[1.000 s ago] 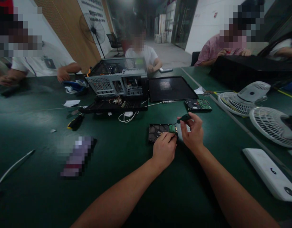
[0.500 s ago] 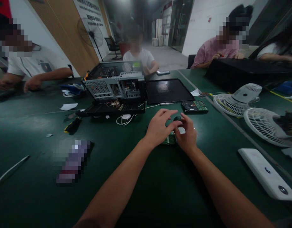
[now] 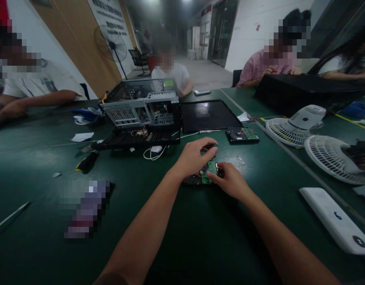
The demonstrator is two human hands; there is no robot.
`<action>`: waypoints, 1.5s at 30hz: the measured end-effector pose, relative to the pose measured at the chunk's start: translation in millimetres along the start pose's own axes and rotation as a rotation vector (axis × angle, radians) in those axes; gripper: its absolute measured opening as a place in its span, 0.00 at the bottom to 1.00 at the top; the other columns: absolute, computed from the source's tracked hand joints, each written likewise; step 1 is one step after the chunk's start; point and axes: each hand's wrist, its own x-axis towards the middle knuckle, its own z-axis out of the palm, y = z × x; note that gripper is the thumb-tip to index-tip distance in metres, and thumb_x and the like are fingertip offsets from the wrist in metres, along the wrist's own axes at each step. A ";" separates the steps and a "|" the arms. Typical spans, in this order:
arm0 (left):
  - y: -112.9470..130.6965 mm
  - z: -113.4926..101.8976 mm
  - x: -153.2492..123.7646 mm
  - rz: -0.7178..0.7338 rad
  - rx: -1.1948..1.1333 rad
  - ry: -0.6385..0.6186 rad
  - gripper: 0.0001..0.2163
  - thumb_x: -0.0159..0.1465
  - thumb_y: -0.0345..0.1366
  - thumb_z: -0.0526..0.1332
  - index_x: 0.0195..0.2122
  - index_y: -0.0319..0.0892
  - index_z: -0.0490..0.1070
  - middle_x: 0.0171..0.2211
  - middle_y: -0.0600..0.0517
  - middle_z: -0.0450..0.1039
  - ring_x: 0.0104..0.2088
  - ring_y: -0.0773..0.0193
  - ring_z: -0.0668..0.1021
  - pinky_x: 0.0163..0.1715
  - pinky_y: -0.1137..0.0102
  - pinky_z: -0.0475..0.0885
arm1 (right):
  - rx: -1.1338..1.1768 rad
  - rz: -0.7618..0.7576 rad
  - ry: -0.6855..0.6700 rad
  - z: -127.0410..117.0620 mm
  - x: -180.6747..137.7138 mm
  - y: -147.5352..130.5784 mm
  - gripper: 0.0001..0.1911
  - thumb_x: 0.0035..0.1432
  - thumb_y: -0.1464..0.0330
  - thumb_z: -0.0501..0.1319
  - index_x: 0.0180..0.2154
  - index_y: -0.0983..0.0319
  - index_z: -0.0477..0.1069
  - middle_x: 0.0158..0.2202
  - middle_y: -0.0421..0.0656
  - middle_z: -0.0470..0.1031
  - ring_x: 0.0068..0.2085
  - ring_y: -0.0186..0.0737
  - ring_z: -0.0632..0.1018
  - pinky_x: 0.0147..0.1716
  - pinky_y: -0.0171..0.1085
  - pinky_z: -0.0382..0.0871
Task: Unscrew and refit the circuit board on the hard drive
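In front of me on the green table (image 3: pixel 182 233) lies a hard drive (image 3: pixel 197 179), its green circuit board facing up. My right hand (image 3: pixel 231 180) grips its right end, thumb on top of the board. Above the drive, my left hand (image 3: pixel 196 156) has thumb and fingers closed around a small dark tool (image 3: pixel 214 146) that looks like a short screwdriver standing upright; most of it is hidden by the fingers. Several tiny shiny screws (image 3: pixel 240 160) lie to the right of my hands. A second hard drive (image 3: pixel 242 135) rests farther back.
An opened computer case (image 3: pixel 141 111) stands behind, with its black side panel (image 3: pixel 210 114) beside it. To the left are a yellow-black screwdriver (image 3: pixel 87 161) and a blurred-out phone-like object (image 3: pixel 89 208). White fan parts (image 3: pixel 289 130) and a white power bank (image 3: pixel 333 217) are right. Co-workers sit around.
My right hand has moved down from the dark tool onto the hard drive's right end. My left hand has shifted slightly left with the tool, and the circuit board and loose screws now show.
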 end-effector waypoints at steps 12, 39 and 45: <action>-30.7 -5.5 1.8 -0.114 -0.094 0.134 0.07 0.74 0.40 0.60 0.47 0.46 0.74 0.41 0.53 0.79 0.41 0.64 0.80 0.42 0.69 0.74 | 0.142 -0.191 -0.007 15.0 19.7 6.2 0.24 0.68 0.60 0.63 0.62 0.61 0.73 0.55 0.55 0.77 0.54 0.55 0.79 0.55 0.52 0.74; 2.7 -50.9 -23.6 0.194 0.491 0.004 0.10 0.72 0.30 0.64 0.52 0.44 0.80 0.49 0.48 0.81 0.48 0.60 0.82 0.51 0.62 0.78 | 0.107 -0.288 0.056 23.7 18.6 7.8 0.23 0.71 0.58 0.60 0.62 0.60 0.73 0.55 0.52 0.79 0.55 0.54 0.78 0.57 0.53 0.71; -12.4 -54.2 -20.7 0.130 0.552 0.128 0.12 0.73 0.29 0.60 0.51 0.48 0.81 0.46 0.48 0.78 0.44 0.60 0.81 0.46 0.62 0.80 | 0.115 -0.285 0.052 22.9 18.3 7.2 0.23 0.71 0.58 0.60 0.62 0.59 0.73 0.55 0.52 0.79 0.55 0.54 0.78 0.58 0.53 0.72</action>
